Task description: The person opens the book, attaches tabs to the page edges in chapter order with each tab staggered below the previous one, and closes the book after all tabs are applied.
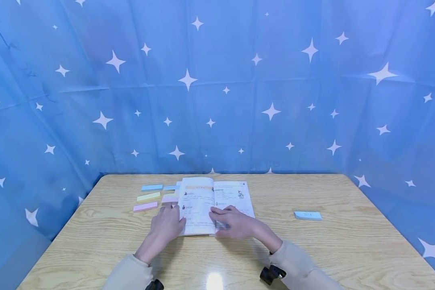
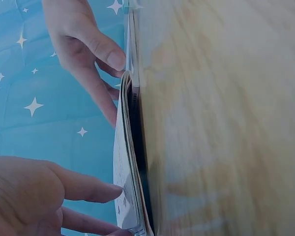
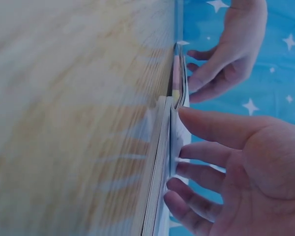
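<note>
Now both hands (image 1: 203, 225) rest on the open book (image 1: 214, 201).

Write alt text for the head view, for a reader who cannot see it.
Two hands rest on an open book lying on a wooden table: the left hand at its left edge, the right hand on its lower pages. Pastel sticky-note pads lie left of the book, a blue pad to its right, before a starry blue backdrop.

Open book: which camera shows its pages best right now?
The head view: the open book lies face up, both printed pages visible, left hand and right hand resting on it. Both wrist views show only its page edges, side-on against the table.
</note>
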A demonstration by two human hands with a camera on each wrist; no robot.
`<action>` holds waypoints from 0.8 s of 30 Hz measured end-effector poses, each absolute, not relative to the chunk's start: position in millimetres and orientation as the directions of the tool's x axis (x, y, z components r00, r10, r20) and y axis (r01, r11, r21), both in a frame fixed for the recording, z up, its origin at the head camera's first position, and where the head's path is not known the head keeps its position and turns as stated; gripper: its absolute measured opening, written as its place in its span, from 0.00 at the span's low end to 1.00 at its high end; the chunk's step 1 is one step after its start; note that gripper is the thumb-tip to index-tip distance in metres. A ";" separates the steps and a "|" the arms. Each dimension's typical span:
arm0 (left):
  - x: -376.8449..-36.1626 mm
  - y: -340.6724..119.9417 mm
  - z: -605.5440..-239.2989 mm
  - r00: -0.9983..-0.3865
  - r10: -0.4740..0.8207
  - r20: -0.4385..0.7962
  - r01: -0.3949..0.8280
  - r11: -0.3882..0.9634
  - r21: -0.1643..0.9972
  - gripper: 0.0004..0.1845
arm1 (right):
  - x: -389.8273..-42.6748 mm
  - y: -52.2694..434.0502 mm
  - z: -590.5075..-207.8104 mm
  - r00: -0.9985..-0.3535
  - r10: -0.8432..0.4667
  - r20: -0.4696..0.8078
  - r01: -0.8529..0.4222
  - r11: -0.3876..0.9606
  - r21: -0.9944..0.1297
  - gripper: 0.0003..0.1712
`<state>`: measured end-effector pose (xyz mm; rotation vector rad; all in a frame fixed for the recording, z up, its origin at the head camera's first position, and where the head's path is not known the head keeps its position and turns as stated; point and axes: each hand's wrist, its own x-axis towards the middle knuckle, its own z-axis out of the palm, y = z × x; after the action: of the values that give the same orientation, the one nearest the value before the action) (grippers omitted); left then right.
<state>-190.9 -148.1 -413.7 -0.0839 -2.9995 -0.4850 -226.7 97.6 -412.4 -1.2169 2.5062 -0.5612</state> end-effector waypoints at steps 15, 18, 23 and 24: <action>-193.8 -130.2 -414.4 -0.964 0.239 0.117 0.259 0.942 0.213 0.17 | -224.7 92.1 -404.6 -0.588 -0.796 -0.144 -0.692 0.587 -0.420 0.34; -195.3 -126.9 -413.4 -0.952 0.299 0.062 0.306 0.929 0.207 0.22 | -226.1 90.9 -404.5 -0.580 -0.801 -0.145 -0.704 0.583 -0.405 0.33; -197.5 -121.0 -413.6 -0.926 0.375 -0.038 0.358 0.906 0.225 0.28 | -228.6 90.8 -405.4 -0.578 -0.802 -0.151 -0.703 0.583 -0.407 0.34; -197.7 -119.7 -413.6 -0.922 0.384 -0.058 0.362 0.904 0.227 0.28 | -229.6 91.3 -405.7 -0.574 -0.805 -0.148 -0.704 0.578 -0.413 0.34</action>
<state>-197.7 -119.7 -413.6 -0.6217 -3.1641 -0.3453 -229.6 91.3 -405.7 -1.2335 2.4921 -0.4457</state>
